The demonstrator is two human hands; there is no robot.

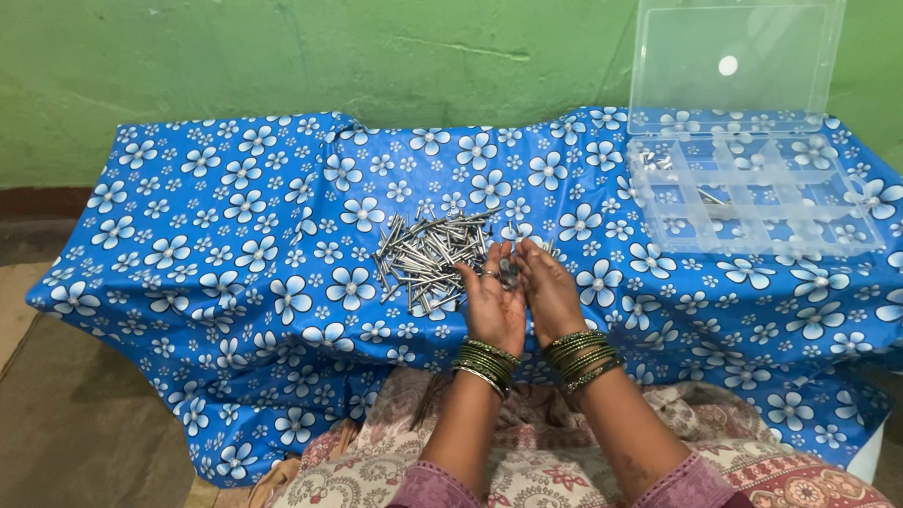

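A pile of several silver metal bolts (pixel 427 257) lies in the middle of a low table covered by a blue cloth with white flowers (pixel 231 242). My left hand (pixel 493 298) is palm up at the pile's right edge, cupping a few small metal pieces (pixel 509 273). My right hand (pixel 551 289) is pressed close beside it, its fingers touching those pieces. Both wrists wear green bangles.
A clear plastic organizer box (pixel 755 198) with several compartments sits open at the table's right, its lid (pixel 735 59) leaning against the green wall. A few small metal parts lie in its far left compartment. My patterned clothing fills the bottom of the view.
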